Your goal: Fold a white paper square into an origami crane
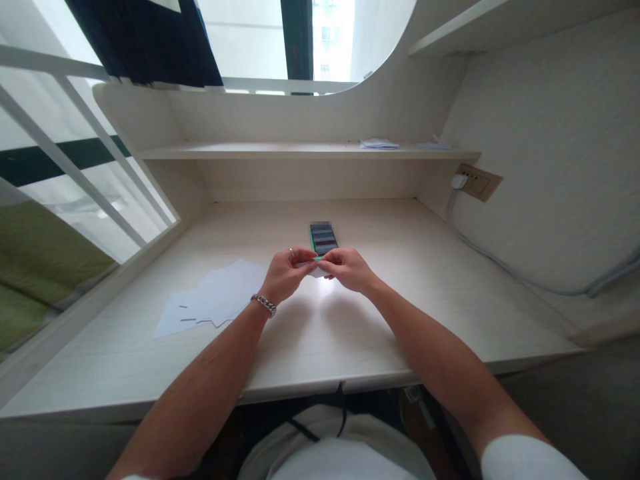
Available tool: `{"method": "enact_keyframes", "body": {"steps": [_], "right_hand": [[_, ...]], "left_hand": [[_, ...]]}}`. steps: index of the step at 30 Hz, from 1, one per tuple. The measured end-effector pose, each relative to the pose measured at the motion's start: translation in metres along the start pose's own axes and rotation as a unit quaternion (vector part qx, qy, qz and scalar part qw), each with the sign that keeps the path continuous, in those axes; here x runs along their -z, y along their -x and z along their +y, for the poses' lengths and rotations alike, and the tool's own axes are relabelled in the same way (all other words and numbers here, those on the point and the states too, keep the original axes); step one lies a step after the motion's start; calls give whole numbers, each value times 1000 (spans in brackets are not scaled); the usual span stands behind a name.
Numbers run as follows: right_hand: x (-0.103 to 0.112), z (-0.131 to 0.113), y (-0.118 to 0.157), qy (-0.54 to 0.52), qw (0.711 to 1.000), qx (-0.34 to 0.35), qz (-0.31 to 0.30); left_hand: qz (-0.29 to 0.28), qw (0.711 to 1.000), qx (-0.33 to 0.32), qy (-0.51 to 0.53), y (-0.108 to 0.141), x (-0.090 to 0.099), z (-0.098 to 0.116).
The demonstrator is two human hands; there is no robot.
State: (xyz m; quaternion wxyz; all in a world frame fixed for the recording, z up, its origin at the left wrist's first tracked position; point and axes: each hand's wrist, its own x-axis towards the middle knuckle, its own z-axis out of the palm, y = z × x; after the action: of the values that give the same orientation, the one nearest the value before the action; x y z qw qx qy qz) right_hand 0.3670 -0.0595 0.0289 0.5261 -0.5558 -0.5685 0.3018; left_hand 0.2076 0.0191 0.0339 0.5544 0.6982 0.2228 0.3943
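Both hands meet above the middle of the white desk, fingertips nearly touching. My left hand (287, 272), with a ring and a chain bracelet at the wrist, pinches one side of a small white piece of paper (319, 272). On the other side, my right hand (347, 267) pinches the same paper between thumb and fingers. Most of the paper is hidden by the fingers. Just beyond the fingertips lies a phone (323, 237) with a green edge and a lit screen. Several white sheets (220, 290) lie overlapping on the desk to the left of my left hand.
The desk (425, 320) has a low shelf (280, 153) along its back, with folded papers (379, 144) on it. At the right wall, a plug sits in a socket (481, 183), its grey cable running right. White railing bars (85, 167) stand at the left.
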Motion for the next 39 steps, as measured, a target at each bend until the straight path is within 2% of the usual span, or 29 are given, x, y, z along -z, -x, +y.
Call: {"method": "enact_keyframes", "body": {"steps": [6,9,11,17,21,26,29,31,39], "right_hand": [[0,-1,-5,-153,985,-68,-42],[2,0,-6,-181,977,-101,-53],[2,1,-5,-168,980,-100,-45],[2,3,-2,-61,997,-33,-26],[3,2,-2,-31,999,-23,-26],[2,-3,3,90,996,28,-7],[2,-7,5,138,990,37,1],[2,-7,4,131,991,29,-6],[7,-1,-4,-9,998,-32,-58]], "left_hand": [[37,999,6,0,-2,2,-3],[41,999,8,-7,-2,3,-3],[41,999,6,-15,-2,3,-2],[36,999,12,2,-3,2,-3],[23,1000,16,3,-3,3,-2],[16,999,3,-48,1,1,0],[7,999,4,-52,2,-1,0],[7,999,7,-41,2,-1,0],[32,999,21,-7,-2,1,2]]}}
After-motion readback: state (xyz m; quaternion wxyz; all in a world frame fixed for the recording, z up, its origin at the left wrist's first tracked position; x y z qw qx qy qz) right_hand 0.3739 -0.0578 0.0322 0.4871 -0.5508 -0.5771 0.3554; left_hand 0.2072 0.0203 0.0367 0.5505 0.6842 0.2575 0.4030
